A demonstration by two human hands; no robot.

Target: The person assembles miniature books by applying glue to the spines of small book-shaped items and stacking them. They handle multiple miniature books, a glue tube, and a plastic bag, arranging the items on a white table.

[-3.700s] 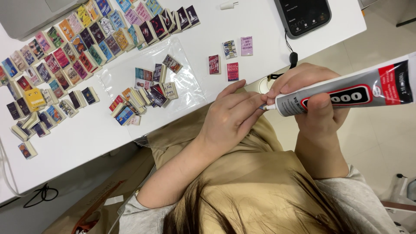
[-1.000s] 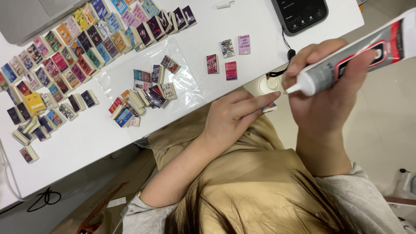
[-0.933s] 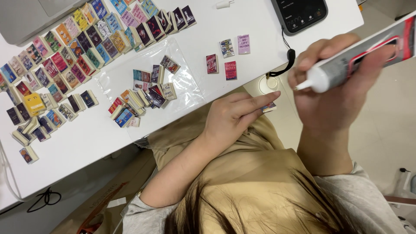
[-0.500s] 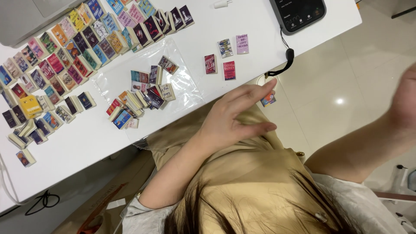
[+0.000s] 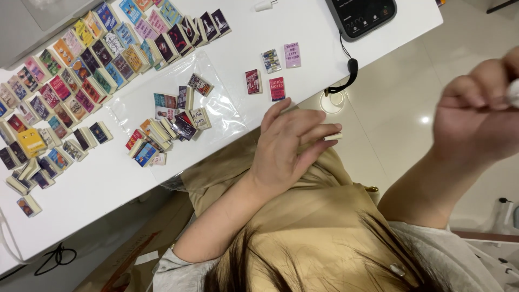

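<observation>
White table, glossy cream tiled floor with a light glare, possibly cardboard beneath.

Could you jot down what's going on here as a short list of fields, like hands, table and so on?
Left hand: pinches a tiny pale book block at its fingertips
Right hand: raised at the right edge, curled; what it holds is mostly out of view
Table: white, with rows of miniature books
Clear plastic sheet: holds a loose pile of miniature books
Phone: dark, at the table's far edge
</observation>
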